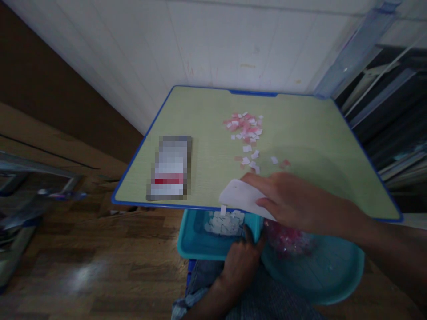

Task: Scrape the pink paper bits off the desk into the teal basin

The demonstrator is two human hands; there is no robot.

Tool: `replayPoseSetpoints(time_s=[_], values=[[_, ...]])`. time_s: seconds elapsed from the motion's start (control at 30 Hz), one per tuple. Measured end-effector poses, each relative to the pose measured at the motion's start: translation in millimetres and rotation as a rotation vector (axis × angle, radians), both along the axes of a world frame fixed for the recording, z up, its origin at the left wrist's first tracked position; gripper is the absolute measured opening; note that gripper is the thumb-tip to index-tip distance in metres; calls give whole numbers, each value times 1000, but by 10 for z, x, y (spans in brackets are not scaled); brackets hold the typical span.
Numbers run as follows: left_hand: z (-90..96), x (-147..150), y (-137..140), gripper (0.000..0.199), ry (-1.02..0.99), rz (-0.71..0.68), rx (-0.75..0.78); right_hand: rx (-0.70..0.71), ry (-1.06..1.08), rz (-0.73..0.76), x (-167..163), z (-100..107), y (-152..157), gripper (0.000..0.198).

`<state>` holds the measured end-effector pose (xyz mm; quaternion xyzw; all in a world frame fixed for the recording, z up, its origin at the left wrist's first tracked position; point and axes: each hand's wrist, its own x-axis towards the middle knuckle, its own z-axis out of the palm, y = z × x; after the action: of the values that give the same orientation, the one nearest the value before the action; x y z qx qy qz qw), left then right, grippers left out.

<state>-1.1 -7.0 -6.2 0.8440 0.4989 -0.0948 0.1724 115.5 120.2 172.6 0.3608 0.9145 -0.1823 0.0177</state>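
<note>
My right hand [290,198] is closed around a flat white plastic scraper [238,194] at the front edge of the green, blue-rimmed table [210,164]. A small white paper piece [223,210] hangs at the edge below the scraper. My left hand [243,260] grips the near right side of a turquoise rectangular tray [190,249], with one finger over its rim. Many white pieces [225,223] lie in that tray. Beyond my right hand, a loose pile of pink and white pieces [245,126] trails toward me across the table.
A blurred-out flat rectangular object [170,166] lies on the table's left side. A round turquoise basin [333,275] holds a clear bag with pink contents [288,240]. A clear plastic column [353,53] stands behind the table's right corner, against the white wall [233,44].
</note>
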Motion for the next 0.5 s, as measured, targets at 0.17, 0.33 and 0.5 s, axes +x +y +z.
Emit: replayPoseSetpoints(time_s=[0.17, 0.33, 0.5], values=[[27, 0, 15, 56, 9, -2, -51, 344, -39, -73, 440, 171, 203, 32], [37, -3, 34, 58, 14, -8, -89, 306, -203, 50, 566, 10, 255, 38], [31, -9, 26, 57, 33, -19, -86, 145, -137, 119, 734, -135, 161, 29]])
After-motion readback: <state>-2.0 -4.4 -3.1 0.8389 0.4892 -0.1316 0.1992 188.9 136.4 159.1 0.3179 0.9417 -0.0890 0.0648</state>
